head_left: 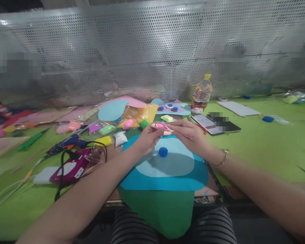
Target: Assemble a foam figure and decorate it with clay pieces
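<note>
My left hand [147, 139] pinches a small pink clay piece [159, 126] with pale and dark details, held above the paper. My right hand [190, 134] is closed at the right end of this piece; a thin pink stick [188, 137] shows under its fingers, largely hidden. Below both hands, a round blue clay disc [163, 152] sits on a pale blue rounded paper [165, 169]. That paper lies on a larger blue paper [165, 184], with a green paper [160, 210] hanging over the table's front edge.
Left are a glue gun [66, 144], a magenta power strip [71, 167] with cables, a green cutter [33, 139] and several clay packets [107, 129]. Behind stands a bottle [202, 93] beside a decorated paper [155, 107]. Phones [205, 124] lie right, before a perforated metal panel [147, 51].
</note>
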`<state>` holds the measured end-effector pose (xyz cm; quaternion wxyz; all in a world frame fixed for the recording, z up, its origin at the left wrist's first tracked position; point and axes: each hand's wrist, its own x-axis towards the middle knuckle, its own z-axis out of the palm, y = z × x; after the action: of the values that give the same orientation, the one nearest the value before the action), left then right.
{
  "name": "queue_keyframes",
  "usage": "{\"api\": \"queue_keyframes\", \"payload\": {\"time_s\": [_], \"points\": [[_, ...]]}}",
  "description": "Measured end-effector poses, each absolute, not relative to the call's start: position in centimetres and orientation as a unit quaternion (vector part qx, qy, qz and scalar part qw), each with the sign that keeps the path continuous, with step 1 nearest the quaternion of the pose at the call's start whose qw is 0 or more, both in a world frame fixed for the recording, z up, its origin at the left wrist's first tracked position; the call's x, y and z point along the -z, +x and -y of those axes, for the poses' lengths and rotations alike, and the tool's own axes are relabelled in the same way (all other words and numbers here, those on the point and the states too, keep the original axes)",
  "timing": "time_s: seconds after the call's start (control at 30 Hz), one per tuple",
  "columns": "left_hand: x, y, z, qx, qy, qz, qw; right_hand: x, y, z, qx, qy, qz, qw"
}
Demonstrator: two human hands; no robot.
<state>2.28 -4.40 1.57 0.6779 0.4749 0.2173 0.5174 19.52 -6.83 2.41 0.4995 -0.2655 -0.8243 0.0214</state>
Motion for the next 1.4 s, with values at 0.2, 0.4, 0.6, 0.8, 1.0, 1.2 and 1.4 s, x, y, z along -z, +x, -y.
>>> {"api": "queue_keyframes", "payload": {"time_s": [0.2,0.4,0.6,0.8,1.0,1.2,1.4], "points": [[-1.42,2.57,4.48,-0.532,0.478,-0.219,0.664,-2.67,19.56,6.85,0.008,-0.244,0.843,0.478],[-1.32,2.53,4.47,-0.542,0.446,-0.234,0.673,-2.66,19.84,6.73,-0.004,-0.243,0.848,0.470],[-1.26,2.32,4.28,-0.540,0.417,-0.235,0.692,-2.78,20.00,6.82,0.008,-0.238,0.855,0.461],[-1.18,2.28,4.08,-0.545,0.397,-0.223,0.704,-2.74,20.16,6.83,-0.004,-0.232,0.861,0.452],[-1.44,2.30,4.20,-0.556,0.373,-0.240,0.703,-3.05,20.16,6.99,0.010,-0.226,0.873,0.432],[-1.26,2.14,3.81,-0.568,0.356,-0.238,0.703,-3.39,20.21,7.22,0.042,-0.213,0.881,0.420],[-1.25,1.94,3.53,-0.559,0.368,-0.265,0.694,-3.19,20.43,7.19,0.042,-0.214,0.875,0.432]]}}
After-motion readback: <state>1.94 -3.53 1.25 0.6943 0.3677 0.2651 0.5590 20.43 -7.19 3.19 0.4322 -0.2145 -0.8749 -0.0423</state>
